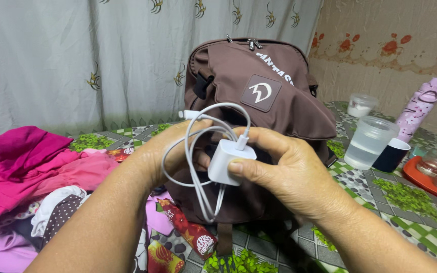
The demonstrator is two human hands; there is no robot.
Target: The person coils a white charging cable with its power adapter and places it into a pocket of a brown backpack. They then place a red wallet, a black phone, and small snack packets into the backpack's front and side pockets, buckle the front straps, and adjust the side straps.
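A white square charger block (224, 162) with its white cable (194, 167) looped loosely, apparently plugged in, upright before the backpack.

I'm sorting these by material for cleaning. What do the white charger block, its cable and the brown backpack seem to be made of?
Charger block: likely hard plastic, smooth with a soft sheen. Cable: apparently rubbery plastic sheathing, since it bends in loose loops. Backpack: woven fabric, probably synthetic, matte, with visible creases and seams.

A pale patterned curtain (77, 55) hangs beside a floral beige wall (390, 45).
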